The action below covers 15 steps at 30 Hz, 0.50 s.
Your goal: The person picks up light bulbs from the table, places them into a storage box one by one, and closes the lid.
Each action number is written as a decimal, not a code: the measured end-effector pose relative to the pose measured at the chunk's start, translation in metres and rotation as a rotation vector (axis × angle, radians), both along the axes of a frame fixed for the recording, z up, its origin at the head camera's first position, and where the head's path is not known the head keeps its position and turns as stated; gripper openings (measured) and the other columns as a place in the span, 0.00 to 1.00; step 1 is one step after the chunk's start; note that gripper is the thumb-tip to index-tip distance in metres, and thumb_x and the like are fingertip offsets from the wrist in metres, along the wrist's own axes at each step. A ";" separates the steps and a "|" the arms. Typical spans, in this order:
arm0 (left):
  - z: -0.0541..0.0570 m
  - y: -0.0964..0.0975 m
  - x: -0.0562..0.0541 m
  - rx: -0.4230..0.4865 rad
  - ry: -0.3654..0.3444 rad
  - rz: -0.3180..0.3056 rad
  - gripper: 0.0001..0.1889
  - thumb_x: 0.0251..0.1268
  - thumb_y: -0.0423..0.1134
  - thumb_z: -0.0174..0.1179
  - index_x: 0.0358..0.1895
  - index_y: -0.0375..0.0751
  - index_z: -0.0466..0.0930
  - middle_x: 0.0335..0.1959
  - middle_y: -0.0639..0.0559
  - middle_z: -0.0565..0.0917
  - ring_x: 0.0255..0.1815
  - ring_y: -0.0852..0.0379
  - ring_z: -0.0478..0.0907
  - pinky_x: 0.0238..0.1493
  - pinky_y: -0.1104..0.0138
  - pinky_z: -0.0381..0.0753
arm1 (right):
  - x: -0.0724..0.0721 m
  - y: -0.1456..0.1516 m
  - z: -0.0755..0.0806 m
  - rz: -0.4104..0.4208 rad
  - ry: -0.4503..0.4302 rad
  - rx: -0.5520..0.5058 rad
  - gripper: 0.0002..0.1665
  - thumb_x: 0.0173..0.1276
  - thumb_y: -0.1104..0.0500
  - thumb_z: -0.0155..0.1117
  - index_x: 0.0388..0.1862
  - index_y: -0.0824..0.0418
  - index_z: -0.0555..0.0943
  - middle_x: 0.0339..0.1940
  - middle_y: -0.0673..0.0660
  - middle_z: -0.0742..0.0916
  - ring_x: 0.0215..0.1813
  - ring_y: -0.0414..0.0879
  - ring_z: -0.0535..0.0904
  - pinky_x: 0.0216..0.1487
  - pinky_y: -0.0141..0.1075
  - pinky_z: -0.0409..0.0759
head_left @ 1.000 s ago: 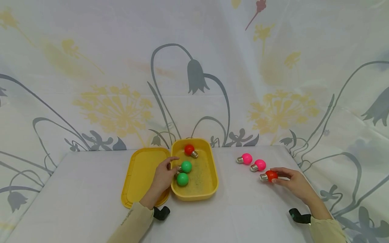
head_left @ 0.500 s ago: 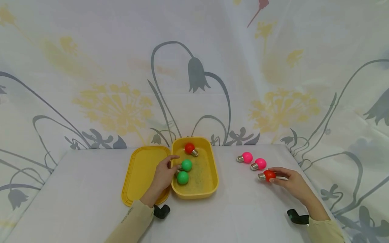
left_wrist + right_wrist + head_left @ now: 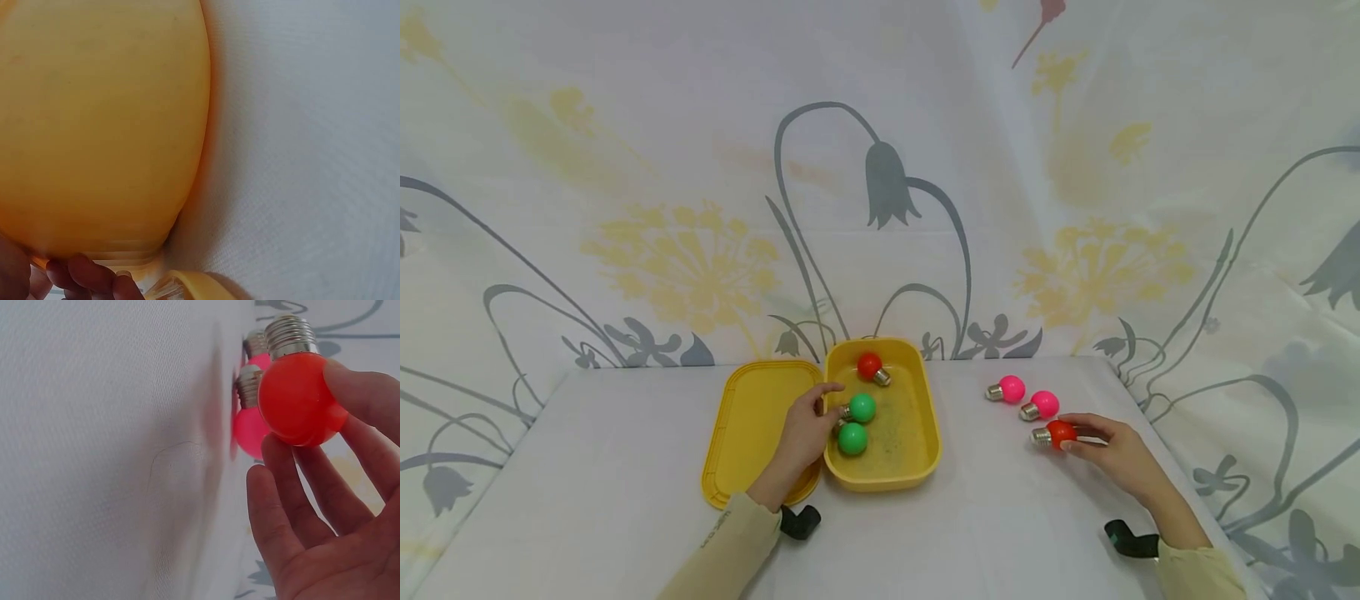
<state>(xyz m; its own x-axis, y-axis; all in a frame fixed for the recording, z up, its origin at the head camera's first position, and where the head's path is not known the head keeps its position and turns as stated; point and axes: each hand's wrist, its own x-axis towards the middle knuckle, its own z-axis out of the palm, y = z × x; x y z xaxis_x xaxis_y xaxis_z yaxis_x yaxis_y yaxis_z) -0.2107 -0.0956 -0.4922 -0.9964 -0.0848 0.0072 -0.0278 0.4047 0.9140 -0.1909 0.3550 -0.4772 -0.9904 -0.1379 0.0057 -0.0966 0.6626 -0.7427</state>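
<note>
My right hand (image 3: 1116, 450) pinches a red light bulb (image 3: 303, 400) by its round globe between thumb and fingertips, the metal screw base pointing left in the head view. The right wrist view shows it held off the white cloth. Two pink light bulbs (image 3: 1011, 389) (image 3: 1044, 405) lie just behind it. On the left, my left hand (image 3: 805, 429) grips the left rim of a yellow plastic box (image 3: 928, 417), thumb and forefinger over the edge. Inside are a red light bulb (image 3: 870, 367) and two green light bulbs (image 3: 862, 407) (image 3: 852, 438), whose bases sit close to the thumb.
A yellow lid (image 3: 752, 425) lies flat to the left of the box, partly under the left forearm. White cloth (image 3: 985, 517) covers the table. A flower-printed curtain (image 3: 880, 275) rises behind it. Black wrist-worn pieces (image 3: 801, 523) stick out from both sleeves.
My right hand has shifted slightly left with the red light bulb. The left hand stays at the box rim, and the bulbs in the box have not moved.
</note>
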 end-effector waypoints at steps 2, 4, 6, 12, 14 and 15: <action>0.000 0.000 0.000 0.001 0.002 -0.001 0.16 0.68 0.33 0.61 0.58 0.42 0.81 0.31 0.47 0.65 0.38 0.50 0.65 0.37 0.61 0.62 | 0.000 0.000 0.000 0.000 0.009 -0.004 0.28 0.65 0.57 0.72 0.61 0.67 0.78 0.56 0.66 0.83 0.58 0.65 0.78 0.45 0.27 0.77; 0.000 0.000 -0.001 0.007 -0.005 0.000 0.16 0.68 0.33 0.61 0.58 0.43 0.81 0.31 0.47 0.65 0.38 0.50 0.65 0.37 0.61 0.62 | 0.001 0.000 0.000 0.001 0.017 -0.009 0.28 0.65 0.57 0.72 0.61 0.68 0.78 0.55 0.67 0.83 0.58 0.65 0.79 0.46 0.28 0.78; 0.001 0.000 -0.001 0.010 -0.013 0.003 0.16 0.68 0.33 0.61 0.58 0.43 0.81 0.32 0.47 0.65 0.39 0.50 0.65 0.37 0.60 0.62 | 0.001 -0.001 0.000 -0.007 0.010 -0.017 0.29 0.65 0.57 0.72 0.62 0.68 0.78 0.56 0.67 0.82 0.58 0.65 0.78 0.47 0.31 0.80; 0.001 0.000 0.000 0.007 -0.017 0.001 0.16 0.68 0.33 0.61 0.58 0.43 0.81 0.31 0.48 0.64 0.38 0.50 0.65 0.37 0.60 0.62 | 0.006 -0.007 0.000 -0.050 0.012 -0.025 0.30 0.65 0.55 0.72 0.63 0.67 0.77 0.60 0.69 0.80 0.59 0.66 0.77 0.50 0.43 0.82; 0.001 0.000 0.000 0.008 -0.013 0.000 0.16 0.68 0.33 0.61 0.58 0.42 0.81 0.30 0.48 0.64 0.37 0.50 0.65 0.36 0.61 0.62 | 0.007 -0.009 0.000 -0.064 0.018 -0.021 0.30 0.65 0.55 0.72 0.63 0.66 0.77 0.60 0.69 0.80 0.59 0.66 0.77 0.50 0.42 0.82; 0.001 0.000 0.000 0.008 -0.010 -0.001 0.16 0.68 0.33 0.61 0.58 0.42 0.81 0.30 0.48 0.64 0.37 0.50 0.65 0.36 0.61 0.62 | 0.008 -0.010 0.000 -0.068 0.023 -0.020 0.30 0.65 0.56 0.72 0.63 0.66 0.77 0.60 0.69 0.80 0.59 0.66 0.78 0.49 0.41 0.82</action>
